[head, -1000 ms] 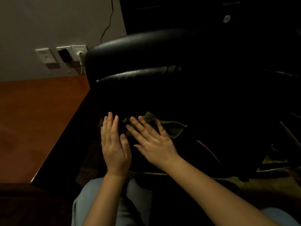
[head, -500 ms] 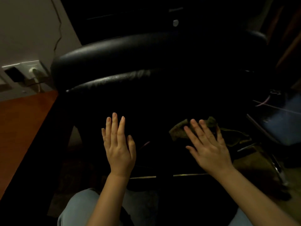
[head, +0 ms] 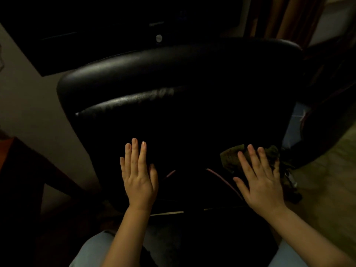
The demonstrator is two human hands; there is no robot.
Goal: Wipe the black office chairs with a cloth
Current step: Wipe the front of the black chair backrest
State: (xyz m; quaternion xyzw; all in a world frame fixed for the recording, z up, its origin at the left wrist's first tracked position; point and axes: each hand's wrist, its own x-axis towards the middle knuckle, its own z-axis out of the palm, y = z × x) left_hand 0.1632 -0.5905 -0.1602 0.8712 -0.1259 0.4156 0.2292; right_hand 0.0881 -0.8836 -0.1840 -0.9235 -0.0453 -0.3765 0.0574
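Dim room; left hand [head: 139, 182] flat on chair [head: 173, 74]; right hand [head: 260, 185], fingers [head: 256, 158] spread, presses cloth [head: 231, 158].

Head camera looks forward and down (close) onto the chair back [head: 173, 74].

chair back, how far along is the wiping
Done: unclear; the chair shows a streaky sheen on its upper pads, perhaps from wiping. In hand: the right hand presses the cloth flat on the backrest's lower right; the left hand lies flat further left. Left: the dark lower area cannot be judged.
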